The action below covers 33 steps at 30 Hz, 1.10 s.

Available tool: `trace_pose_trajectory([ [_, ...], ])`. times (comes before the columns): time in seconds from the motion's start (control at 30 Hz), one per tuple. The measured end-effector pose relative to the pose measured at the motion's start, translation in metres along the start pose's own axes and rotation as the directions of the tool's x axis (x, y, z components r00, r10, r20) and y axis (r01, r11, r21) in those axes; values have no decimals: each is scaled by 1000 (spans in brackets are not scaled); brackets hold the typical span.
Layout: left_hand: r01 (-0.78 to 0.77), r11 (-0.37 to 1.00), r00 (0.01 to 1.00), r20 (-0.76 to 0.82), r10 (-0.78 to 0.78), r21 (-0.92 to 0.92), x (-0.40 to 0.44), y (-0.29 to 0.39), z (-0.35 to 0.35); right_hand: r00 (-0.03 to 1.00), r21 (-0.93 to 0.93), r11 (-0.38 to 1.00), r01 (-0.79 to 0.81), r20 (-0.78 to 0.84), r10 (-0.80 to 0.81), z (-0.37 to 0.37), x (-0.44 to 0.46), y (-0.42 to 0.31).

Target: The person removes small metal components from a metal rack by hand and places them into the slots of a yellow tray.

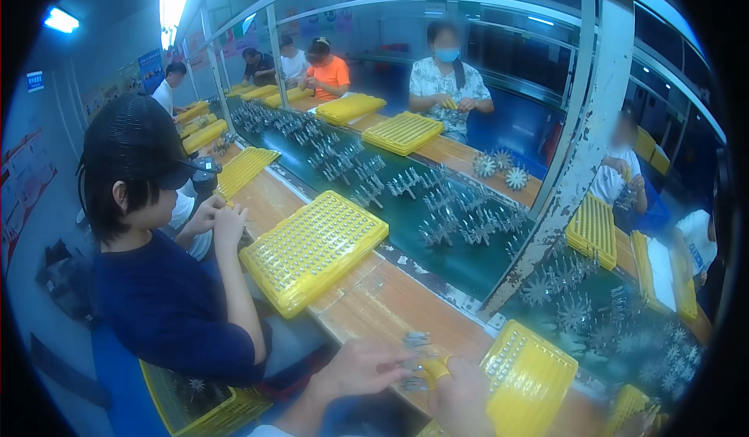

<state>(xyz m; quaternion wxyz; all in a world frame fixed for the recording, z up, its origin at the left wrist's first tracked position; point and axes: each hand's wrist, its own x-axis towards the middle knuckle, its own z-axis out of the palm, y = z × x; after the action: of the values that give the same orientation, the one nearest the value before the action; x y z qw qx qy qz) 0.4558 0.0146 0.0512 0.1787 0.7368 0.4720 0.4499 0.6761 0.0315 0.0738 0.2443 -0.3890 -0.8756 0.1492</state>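
At the bottom centre, my left hand [365,369] has its thumb and fingers closed at the edge of a spiky metal piece [417,339] with several prongs. My right hand [462,399] is wrapped round a yellow curved handle-like piece [435,370], which touches the metal piece; its exact kind I cannot make out. Just right of my right hand lies a yellow tray [538,394], with rows of small metal parts at its upper left side. Part of the metal piece is hidden behind my fingers.
A green conveyor belt [484,269] carries many star-shaped metal clusters [445,211]. On the wooden bench [374,285] sits a yellow tray [320,250] filled with small metal parts. A worn white post [558,172] stands at the belt. A co-worker in a cap [172,265] sits left; others sit opposite.
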Motion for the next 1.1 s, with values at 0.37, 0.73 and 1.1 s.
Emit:
trace_pose_trajectory([
  [0.37, -295, 931, 954, 17, 299, 216, 6, 2, 15, 977, -109, 989, 103, -176, -121, -6, -6, 7],
  [0.73, -109, 972, 994, -7, 113, 206, 11, -3, 25, 830, -28, 860, -510, -276, 484, -32, -111, 42],
  [1.1, -118, 985, 993, -6, 120, 127, 22, -8, 33, 860, -94, 860, -502, 56, 508, 10, -143, 26],
])
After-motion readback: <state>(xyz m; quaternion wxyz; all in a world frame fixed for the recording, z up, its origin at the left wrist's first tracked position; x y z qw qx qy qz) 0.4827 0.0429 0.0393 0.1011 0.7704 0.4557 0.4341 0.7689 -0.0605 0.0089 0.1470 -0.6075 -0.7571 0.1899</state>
